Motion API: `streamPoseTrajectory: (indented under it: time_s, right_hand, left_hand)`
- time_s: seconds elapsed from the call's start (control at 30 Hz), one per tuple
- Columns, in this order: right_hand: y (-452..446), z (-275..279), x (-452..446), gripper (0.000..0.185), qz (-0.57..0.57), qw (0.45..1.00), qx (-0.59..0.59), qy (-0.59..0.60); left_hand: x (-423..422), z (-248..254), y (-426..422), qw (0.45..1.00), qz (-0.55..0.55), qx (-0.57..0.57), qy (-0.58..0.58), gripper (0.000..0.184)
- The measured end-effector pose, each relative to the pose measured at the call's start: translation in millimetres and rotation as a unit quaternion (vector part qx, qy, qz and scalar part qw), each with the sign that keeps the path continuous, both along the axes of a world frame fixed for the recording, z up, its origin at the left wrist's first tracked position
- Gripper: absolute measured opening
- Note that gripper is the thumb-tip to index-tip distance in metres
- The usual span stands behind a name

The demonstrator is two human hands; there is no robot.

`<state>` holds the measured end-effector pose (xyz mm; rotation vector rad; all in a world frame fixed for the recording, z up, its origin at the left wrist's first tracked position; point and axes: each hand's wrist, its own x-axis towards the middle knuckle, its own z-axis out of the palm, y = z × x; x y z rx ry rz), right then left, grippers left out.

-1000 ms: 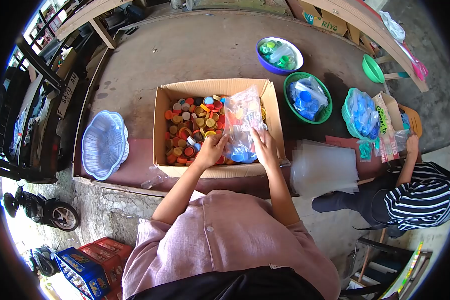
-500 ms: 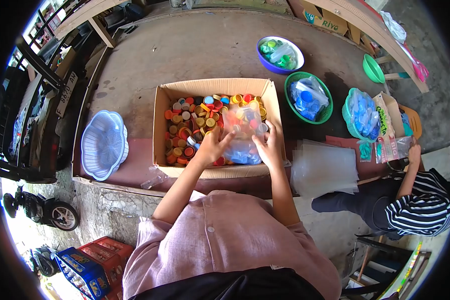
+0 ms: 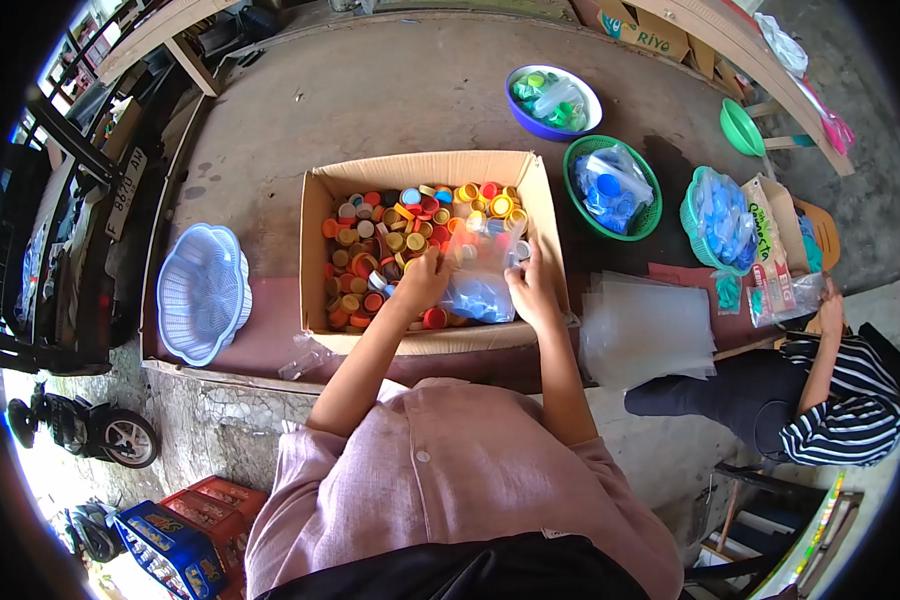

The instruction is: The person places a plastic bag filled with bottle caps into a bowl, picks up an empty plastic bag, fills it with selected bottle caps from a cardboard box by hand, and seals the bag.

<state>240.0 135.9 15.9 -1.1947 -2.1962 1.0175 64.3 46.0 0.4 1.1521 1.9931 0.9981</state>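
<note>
A cardboard box (image 3: 320,230) full of loose bottle caps (image 3: 370,240), mostly red, orange and yellow, stands in front of me. Over its right half is a clear plastic bag (image 3: 482,270) with blue caps in its lower part. My left hand (image 3: 425,280) pinches the bag's left side. At the bag's right side my right hand (image 3: 532,288) has its fingers closed on the edge. A pale cap shows beside the right fingertips. Clear plastic sheets (image 3: 648,330) lie right of the box.
An empty pale blue basket (image 3: 205,293) sits at the left. A purple-rimmed bowl (image 3: 555,103), a green basket (image 3: 613,188) and a teal basket (image 3: 720,222) hold bagged caps at the right. Beyond them, a co-worker's hand (image 3: 830,308) holds a bag.
The bag has come down from upright and its top is lower and folded. My fingers, spread half a second ago, have closed on its sides. The view has shifted slightly.
</note>
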Motion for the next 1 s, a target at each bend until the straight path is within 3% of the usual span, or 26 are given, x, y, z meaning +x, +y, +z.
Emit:
streamPoseTrajectory:
  time_s: [0.07,0.1,0.17,0.23,0.3,0.33,0.43,0.47,0.63,0.77,0.9,1.0]
  right_hand:
    - [2,-16,-1,0.058,-0.024,0.988,0.007,0.152]
    - [0,-10,-2,0.058,-0.024,0.988,0.007,0.151]
    - [-2,8,-2,0.055,-0.035,0.953,-0.150,0.260]
    - [-2,17,1,0.054,-0.034,0.948,-0.165,0.269]
    - [-1,26,3,0.053,-0.054,0.917,-0.258,0.299]
    - [0,21,4,0.053,-0.018,0.901,-0.235,0.364]
    - [-4,38,4,0.055,0.026,0.916,-0.143,0.373]
    - [-10,52,4,0.058,0.012,0.902,-0.188,0.387]
    - [-16,69,10,0.065,0.008,0.888,-0.194,0.417]
    - [-28,80,16,0.067,-0.015,0.899,-0.161,0.406]
    - [-44,84,37,0.072,0.060,0.916,-0.260,0.299]
    - [-60,89,45,0.069,0.100,0.914,-0.263,0.291]
  left_hand:
    - [-4,-12,2,0.999,0.013,0.011,-0.048,0.030]
    - [-4,-9,2,0.995,0.026,0.021,-0.096,0.029]
    - [-3,-3,2,0.987,0.032,0.034,-0.151,0.024]
    - [0,10,1,0.977,0.039,0.049,-0.204,0.021]
    - [3,20,0,0.962,0.057,0.084,-0.254,0.027]
    - [2,21,0,0.962,0.058,0.084,-0.254,0.027]
    - [-1,28,-1,0.931,0.037,0.171,-0.322,0.033]
    - [0,36,-3,0.929,0.024,0.202,-0.310,0.035]
    - [0,65,-17,0.909,0.032,0.289,-0.298,0.036]
    - [5,75,-38,0.924,0.019,0.266,-0.276,0.036]
    - [9,76,-65,0.935,-0.008,0.218,-0.281,0.044]
    - [13,73,-83,0.935,-0.046,0.201,-0.289,0.047]
